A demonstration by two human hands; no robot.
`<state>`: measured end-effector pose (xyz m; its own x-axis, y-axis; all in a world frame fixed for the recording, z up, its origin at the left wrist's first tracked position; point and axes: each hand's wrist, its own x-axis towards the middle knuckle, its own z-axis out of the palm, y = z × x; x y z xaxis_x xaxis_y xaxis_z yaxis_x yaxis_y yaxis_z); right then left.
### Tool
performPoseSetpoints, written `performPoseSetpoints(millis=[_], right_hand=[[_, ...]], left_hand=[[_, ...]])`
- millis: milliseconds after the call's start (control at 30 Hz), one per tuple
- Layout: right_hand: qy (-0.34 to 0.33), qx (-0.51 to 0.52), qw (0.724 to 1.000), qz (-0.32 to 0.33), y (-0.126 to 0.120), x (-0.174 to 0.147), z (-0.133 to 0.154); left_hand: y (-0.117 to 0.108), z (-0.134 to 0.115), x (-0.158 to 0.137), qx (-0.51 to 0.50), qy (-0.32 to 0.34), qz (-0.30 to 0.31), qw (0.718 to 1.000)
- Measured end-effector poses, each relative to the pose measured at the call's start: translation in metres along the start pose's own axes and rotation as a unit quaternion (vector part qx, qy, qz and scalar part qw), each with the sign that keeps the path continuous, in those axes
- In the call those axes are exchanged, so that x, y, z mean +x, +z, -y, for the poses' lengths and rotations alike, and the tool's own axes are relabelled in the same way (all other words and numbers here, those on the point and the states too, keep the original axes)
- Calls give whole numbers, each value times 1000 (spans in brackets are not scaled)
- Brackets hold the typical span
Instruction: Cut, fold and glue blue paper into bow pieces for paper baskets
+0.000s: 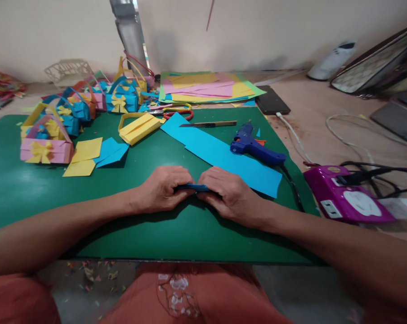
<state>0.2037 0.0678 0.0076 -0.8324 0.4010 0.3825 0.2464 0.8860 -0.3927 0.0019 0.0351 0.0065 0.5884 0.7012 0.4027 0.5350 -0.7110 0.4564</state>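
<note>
Between my two hands is a narrow folded strip of blue paper [197,187], seen nearly edge-on above the green mat [176,238]. My left hand [166,188] pinches its left end with the thumb below and the fingers on top. The right end is gripped the same way by my right hand [227,192]. Much of the strip is hidden inside the fingers. Just beyond my right hand lie long blue paper strips [220,155], partly overlapping. A yellow paper basket [140,128] lies past my left hand, tipped over.
A blue glue gun [253,146] rests across the blue strips, its cord running to a magenta power strip [346,193]. A cutter knife [208,123], scissors [178,111], a phone [273,100] and stacked coloured paper [206,87] lie behind. Finished paper baskets [47,150] stand at left.
</note>
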Motion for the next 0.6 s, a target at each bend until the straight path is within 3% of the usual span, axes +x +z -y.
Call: performPoseSetpoints(millis=[600], right_hand=[[2, 2, 1000, 10, 0, 0, 0]], left_hand=[[1, 1, 0, 17, 9, 3, 1000]])
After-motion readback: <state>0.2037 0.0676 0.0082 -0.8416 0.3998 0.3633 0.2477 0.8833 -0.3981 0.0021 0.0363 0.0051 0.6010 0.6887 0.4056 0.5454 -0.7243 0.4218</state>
